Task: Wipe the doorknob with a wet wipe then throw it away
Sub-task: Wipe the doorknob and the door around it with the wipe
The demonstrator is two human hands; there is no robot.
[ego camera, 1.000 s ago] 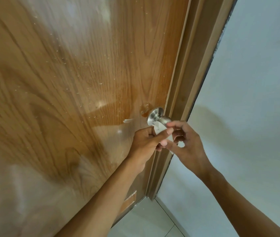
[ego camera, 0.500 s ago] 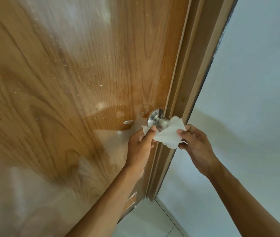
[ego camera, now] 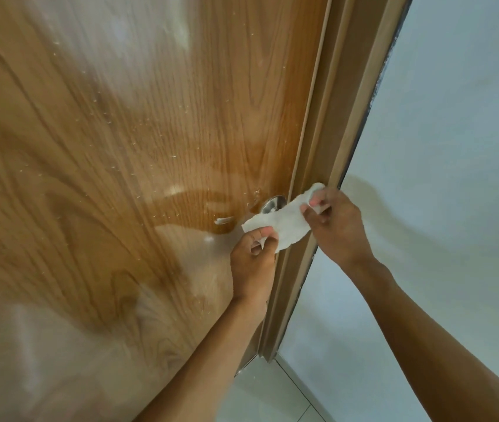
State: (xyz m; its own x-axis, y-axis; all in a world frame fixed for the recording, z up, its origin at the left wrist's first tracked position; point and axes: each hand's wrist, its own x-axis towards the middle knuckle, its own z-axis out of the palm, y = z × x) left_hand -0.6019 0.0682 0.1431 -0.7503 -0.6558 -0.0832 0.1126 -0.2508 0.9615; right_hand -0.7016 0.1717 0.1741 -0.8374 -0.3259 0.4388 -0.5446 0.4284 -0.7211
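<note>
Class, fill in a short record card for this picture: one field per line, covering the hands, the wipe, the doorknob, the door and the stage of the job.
left hand: pinches the wipe's lower left end
right hand: pinches the wipe's upper right end
wet wipe: white, stretched between both hands across the knob
doorknob: silver metal, mostly hidden behind the wipe
door: wood grain, pale smudges and specks
door frame: brown, right of the knob
stage: wiping, wipe not yet thrown away
</note>
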